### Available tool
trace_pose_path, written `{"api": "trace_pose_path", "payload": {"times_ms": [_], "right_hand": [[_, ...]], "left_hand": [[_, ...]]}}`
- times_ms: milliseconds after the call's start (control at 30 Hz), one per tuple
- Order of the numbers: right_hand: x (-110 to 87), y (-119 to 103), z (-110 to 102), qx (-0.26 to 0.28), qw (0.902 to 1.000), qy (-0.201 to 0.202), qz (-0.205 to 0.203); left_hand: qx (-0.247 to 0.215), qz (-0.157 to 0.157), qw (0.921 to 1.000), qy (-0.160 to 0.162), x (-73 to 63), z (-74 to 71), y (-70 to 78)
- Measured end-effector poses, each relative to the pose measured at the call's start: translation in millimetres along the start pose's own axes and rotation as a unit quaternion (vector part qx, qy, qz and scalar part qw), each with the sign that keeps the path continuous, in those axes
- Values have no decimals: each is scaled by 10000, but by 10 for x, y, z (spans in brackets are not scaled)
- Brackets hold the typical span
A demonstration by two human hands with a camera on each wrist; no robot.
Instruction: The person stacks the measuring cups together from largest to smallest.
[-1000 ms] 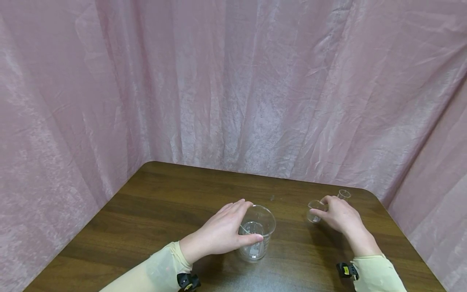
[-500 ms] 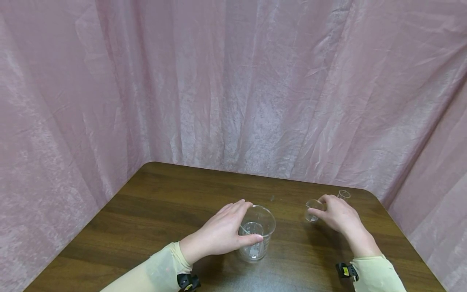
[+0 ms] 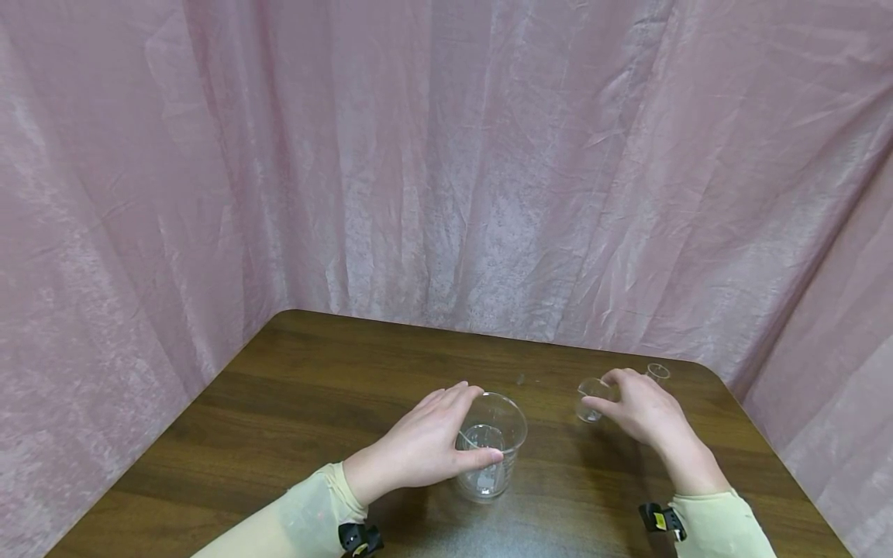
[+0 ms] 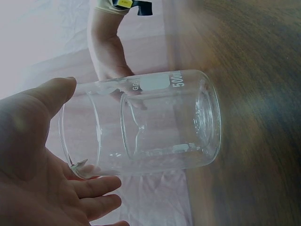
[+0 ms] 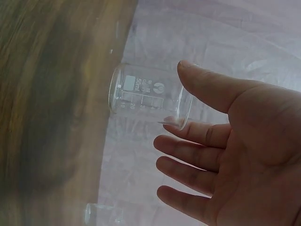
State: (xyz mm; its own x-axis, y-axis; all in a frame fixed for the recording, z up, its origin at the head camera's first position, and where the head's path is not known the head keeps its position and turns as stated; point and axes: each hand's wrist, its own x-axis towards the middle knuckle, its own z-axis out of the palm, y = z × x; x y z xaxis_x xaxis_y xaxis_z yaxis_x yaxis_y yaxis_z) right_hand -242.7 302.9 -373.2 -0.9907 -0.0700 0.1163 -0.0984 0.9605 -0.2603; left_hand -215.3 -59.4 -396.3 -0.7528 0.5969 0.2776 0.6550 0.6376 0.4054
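My left hand grips a large clear glass beaker by its rim, thumb on the near side and fingers on the far side. This beaker stands upright on the table, with "500ml" printed on it in the left wrist view. Nested inside is a smaller glass beaker. Farther off to the right, my right hand pinches a 50 ml beaker near its rim between thumb and index finger, the other fingers spread free. Whether the 50 ml beaker's base touches the table, I cannot tell.
Behind my right hand, near the table's far right corner, stands another small glass vessel, partly hidden. A tiny clear fleck shows on the brown wooden table. Pink curtains hang beyond the table edges.
My right hand has moved slightly to the left with the 50 ml beaker, away from the small vessel at the back. The left hand and the large beaker stay in place.
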Motion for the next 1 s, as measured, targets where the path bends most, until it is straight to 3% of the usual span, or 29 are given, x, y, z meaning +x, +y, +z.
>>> {"api": "trace_pose_path", "payload": {"times_ms": [1000], "right_hand": [[-93, -265, -89, 214, 9986, 225, -438]], "left_hand": [[49, 41, 10000, 69, 12, -1, 6]]}}
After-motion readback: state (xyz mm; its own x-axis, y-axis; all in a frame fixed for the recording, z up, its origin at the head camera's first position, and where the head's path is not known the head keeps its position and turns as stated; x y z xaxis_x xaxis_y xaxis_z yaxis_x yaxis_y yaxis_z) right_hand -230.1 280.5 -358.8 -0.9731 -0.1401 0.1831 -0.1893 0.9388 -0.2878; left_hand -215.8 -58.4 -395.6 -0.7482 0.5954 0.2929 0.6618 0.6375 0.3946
